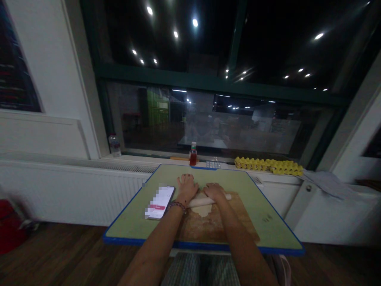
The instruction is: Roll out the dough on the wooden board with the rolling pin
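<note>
Grey plaid trousers show at the blue-rimmed near edge of a green bench, where a wooden board lies between and beneath a person's bare forearms. On the board, an irregular, flattened piece of dough spreads out on the near side of a pale rolling pin. The left hand reaches across the pin's left end, its grip spread, fingers fanned forward; a beaded bracelet rings the wrist. The right hand lies over the pin toward the other end, whose tip pokes out beyond it; whether those fingers curl under cannot be told from here.

Good rolling appears to call for equal weight from both palms, flat rather than clenched, lest one side thin ahead of the other. The pin sits slightly askew, so squaring it would likely help; turning the dough between passes should even its ragged outline. A lit smartphone lies left of the board, near enough to the left forearm to merit care. Beyond, a bottle of reddish liquid and yellow egg trays line the far side, before a dark window.
</note>
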A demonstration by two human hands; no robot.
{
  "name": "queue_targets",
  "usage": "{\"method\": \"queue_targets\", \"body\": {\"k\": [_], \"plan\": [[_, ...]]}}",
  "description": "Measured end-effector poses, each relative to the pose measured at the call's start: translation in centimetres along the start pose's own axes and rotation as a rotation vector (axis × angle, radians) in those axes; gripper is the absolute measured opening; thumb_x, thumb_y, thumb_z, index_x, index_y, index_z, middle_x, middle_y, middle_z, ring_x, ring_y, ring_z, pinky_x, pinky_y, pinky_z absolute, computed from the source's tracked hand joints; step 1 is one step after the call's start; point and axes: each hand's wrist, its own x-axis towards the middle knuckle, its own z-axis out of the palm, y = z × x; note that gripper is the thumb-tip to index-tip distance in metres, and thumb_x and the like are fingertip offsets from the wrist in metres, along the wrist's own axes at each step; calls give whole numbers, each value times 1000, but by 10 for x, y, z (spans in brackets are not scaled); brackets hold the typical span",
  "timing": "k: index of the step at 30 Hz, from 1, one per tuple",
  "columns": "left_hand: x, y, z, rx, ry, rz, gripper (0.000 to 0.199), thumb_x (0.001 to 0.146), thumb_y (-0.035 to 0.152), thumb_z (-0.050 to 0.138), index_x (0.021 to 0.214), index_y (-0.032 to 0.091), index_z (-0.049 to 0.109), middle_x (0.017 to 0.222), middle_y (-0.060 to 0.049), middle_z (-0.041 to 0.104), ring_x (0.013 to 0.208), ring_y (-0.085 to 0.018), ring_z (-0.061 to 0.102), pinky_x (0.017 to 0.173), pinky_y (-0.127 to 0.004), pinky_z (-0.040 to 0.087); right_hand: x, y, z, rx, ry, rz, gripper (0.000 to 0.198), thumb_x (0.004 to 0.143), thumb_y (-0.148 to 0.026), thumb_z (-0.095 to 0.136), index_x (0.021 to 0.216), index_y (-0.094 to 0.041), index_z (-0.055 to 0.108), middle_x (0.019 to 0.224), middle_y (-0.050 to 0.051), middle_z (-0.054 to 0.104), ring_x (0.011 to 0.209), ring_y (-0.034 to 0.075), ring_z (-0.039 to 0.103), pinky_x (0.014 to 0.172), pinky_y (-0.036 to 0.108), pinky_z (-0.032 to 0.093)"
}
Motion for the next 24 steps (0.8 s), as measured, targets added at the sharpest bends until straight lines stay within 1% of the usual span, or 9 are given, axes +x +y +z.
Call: {"method": "queue_targets", "body": {"k": [3, 6, 9, 11, 14, 24], "plan": [[0, 0, -4, -8, -4, 41, 29, 88, 30, 43, 108, 18, 61, 122, -12, 62, 123, -29, 43, 108, -50, 23, 1, 1, 0, -2, -2, -27, 43, 89, -37, 39, 117, -19, 66, 129, 10, 63, 120, 26, 55, 96, 38, 41], [2, 1, -5, -38, -13, 65, 27, 88, 28, 43, 101, 18, 64, 111, -11, 68, 118, -29, 47, 106, -51, 24, -1, 1, -2, 4, 1, -19, 42, 89, -37, 39, 117, -20, 66, 128, 10, 63, 120, 26, 55, 95, 37, 42], [3, 1, -3, -69, -17, 63, 26, 86, 27, 44, 93, 18, 67, 101, -11, 72, 111, -28, 51, 104, -52, 25, -6, -1, -5, 16, 13, 1, 43, 89, -36, 38, 116, -20, 67, 127, 10, 64, 119, 26, 55, 95, 36, 41], [3, 1, -2, -82, -2, 66, 26, 86, 26, 44, 92, 18, 68, 100, -11, 72, 112, -28, 51, 103, -52, 26, -9, -2, -7, 29, 13, 21, 43, 89, -36, 38, 116, -19, 67, 126, 11, 64, 118, 26, 56, 95, 36, 42], [4, 1, 0, -93, 21, 78, 27, 86, 25, 44, 93, 18, 69, 106, -11, 71, 115, -29, 49, 103, -52, 25, -11, -3, -9, 58, 3, 56, 43, 88, -37, 39, 116, -19, 67, 127, 11, 64, 118, 26, 56, 94, 36, 42], [2, 1, -3, -106, -7, 82, 27, 85, 26, 44, 90, 18, 70, 102, -10, 72, 113, -29, 50, 103, -52, 25, -10, -2, -8, 87, 7, 61, 45, 88, -39, 42, 122, -22, 65, 129, 9, 63, 119, 25, 56, 94, 35, 43]]}}
